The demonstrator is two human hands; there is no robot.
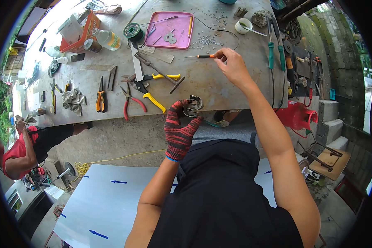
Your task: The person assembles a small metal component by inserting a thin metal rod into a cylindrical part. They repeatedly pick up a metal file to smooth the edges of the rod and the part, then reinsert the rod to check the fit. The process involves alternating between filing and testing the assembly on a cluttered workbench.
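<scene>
My left hand [179,131], in a red-and-black striped knit glove, grips a small curved metal ring [191,108] at the table's near edge. The ring is shiny, with an open middle. My bare right hand [232,66] reaches over the table to its right. Its thumb and fingers pinch the handle end of a thin screwdriver [204,56] with a black and orange handle. The shaft points left, low over or on the metal tabletop [231,93]; which of the two I cannot tell.
Yellow-handled snips [153,101], red-handled pliers [130,101] and orange-handled pliers [101,101] lie left of my gloved hand. Farther back are a pink tray [163,27], a wire spool [133,32] and a white cup [243,26]. A person in red [20,149] is at far left.
</scene>
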